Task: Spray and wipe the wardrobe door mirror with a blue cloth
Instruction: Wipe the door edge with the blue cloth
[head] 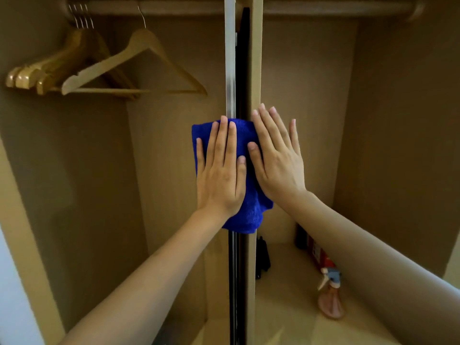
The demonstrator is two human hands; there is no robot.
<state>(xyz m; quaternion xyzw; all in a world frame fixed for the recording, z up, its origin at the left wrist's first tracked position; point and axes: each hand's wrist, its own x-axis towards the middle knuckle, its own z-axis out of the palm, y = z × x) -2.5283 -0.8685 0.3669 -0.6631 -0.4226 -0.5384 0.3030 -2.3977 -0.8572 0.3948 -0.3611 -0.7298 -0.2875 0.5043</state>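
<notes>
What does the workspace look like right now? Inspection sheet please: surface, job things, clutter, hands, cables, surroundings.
Surface: door edge seen side-on with a metal strip; mirror face not visible.
Job's things: blue cloth draped over the door edge; spray bottle upright on the wardrobe shelf, lower right.
Clutter: dark items and a red item on the shelf, too dim to identify.
Hands: left hand flat, pressing the cloth; right hand flat against the other side, thumb on the cloth.
Cables: nothing seen.
Surroundings: wooden hangers on the rail, upper left; brown wardrobe panels.
</notes>
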